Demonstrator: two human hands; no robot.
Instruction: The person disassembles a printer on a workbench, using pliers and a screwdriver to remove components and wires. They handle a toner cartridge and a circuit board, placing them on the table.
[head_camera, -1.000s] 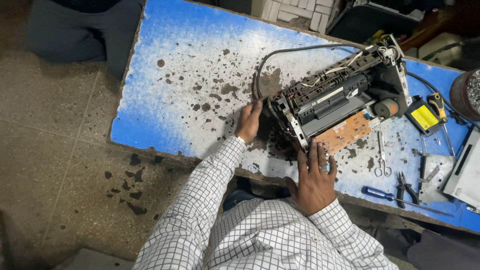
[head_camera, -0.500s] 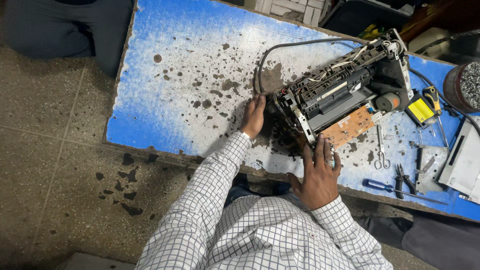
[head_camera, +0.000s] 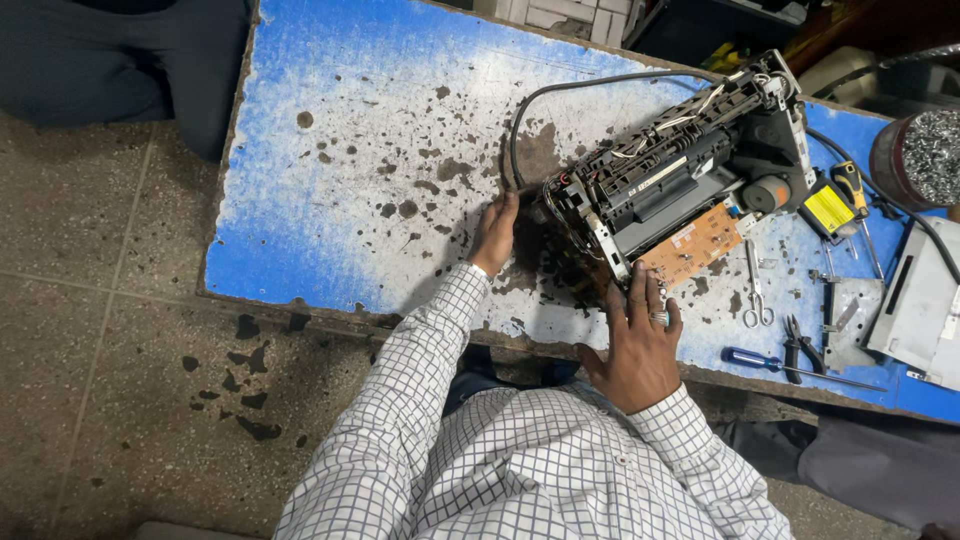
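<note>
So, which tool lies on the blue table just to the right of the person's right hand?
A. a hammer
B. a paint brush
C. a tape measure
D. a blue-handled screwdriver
D: a blue-handled screwdriver lies flat on the blue table just right of the right hand, whose fingers rest at the edge of the opened printer.
</note>
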